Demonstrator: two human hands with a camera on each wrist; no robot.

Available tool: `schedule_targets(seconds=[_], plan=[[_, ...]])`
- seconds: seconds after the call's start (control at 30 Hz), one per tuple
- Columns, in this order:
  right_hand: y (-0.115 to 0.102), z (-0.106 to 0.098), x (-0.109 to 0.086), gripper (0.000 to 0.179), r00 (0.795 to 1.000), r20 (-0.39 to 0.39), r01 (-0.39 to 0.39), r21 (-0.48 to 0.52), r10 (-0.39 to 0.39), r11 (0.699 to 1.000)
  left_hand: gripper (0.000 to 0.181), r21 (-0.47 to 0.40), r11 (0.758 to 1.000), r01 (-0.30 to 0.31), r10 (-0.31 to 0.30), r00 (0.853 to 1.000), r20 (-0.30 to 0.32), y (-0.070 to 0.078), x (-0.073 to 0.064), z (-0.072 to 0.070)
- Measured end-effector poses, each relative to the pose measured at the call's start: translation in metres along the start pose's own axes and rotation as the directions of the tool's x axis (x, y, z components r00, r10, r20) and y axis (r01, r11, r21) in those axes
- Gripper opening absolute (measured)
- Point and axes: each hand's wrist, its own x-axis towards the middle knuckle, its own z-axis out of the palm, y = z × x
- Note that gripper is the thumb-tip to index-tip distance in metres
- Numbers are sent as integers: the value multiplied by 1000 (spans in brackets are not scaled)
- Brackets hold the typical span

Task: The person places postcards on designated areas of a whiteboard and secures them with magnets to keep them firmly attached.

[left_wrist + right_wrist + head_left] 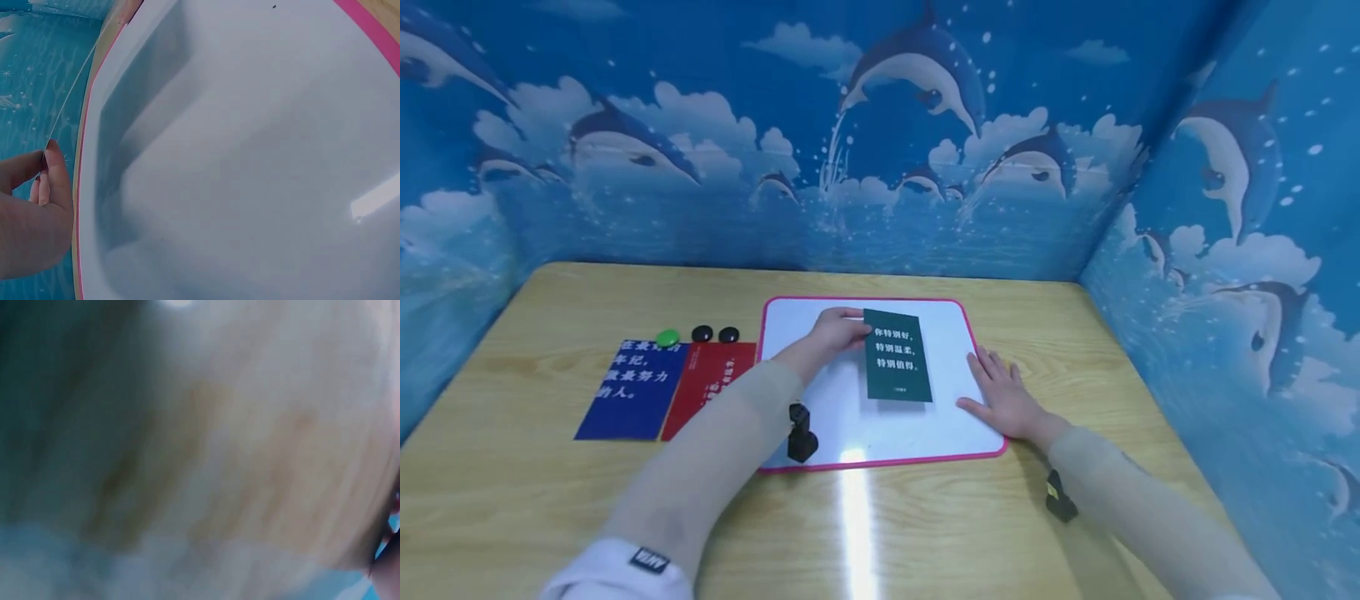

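My left hand [837,330] pinches a dark green card [898,357] with white lettering by its upper left edge. The card hangs over a whiteboard [831,417] with a pink rim, its lower end apart from the surface. In the left wrist view, thumb and fingers of the left hand [37,215] meet on the card [70,94], seen edge-on as a thin line. Fingers spread, my right hand [1006,398] rests at the whiteboard's right edge and holds nothing. The right wrist view is mostly blurred, with a sliver of hand at its right edge.
Left of the whiteboard lie a blue card [628,404] and a red card [696,392], partly behind my left forearm. One green disc [667,337] and two black discs [702,333] sit along their top edges. A dolphin-print curtain [850,225] stands behind the wooden table [925,533].
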Motion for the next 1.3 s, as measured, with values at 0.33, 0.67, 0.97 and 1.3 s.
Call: schedule_targets(seconds=[0.33, 0.67, 0.97, 1.3], plan=[[-3, 0, 2, 89, 1000, 0, -7, 14, 7, 1000, 41, 3, 1000, -9, 10, 1000, -23, -5, 5, 15], [-5, 1, 3, 90, 1000, -10, 4, 16, -4, 1000, 35, 297, 950, -96, 132, 986, -101, -12, 4, 28], [0, 1, 1, 88, 1000, -10, -2, 0, 2, 1000, 42, 546, 806, -230, 279, 960, -7, -7, -7, 29], [0, 1, 2, 90, 1000, -4, -11, 1, 11, 1000, 53, 685, 618, -385, 363, 913, 186, -6, -13, 41]])
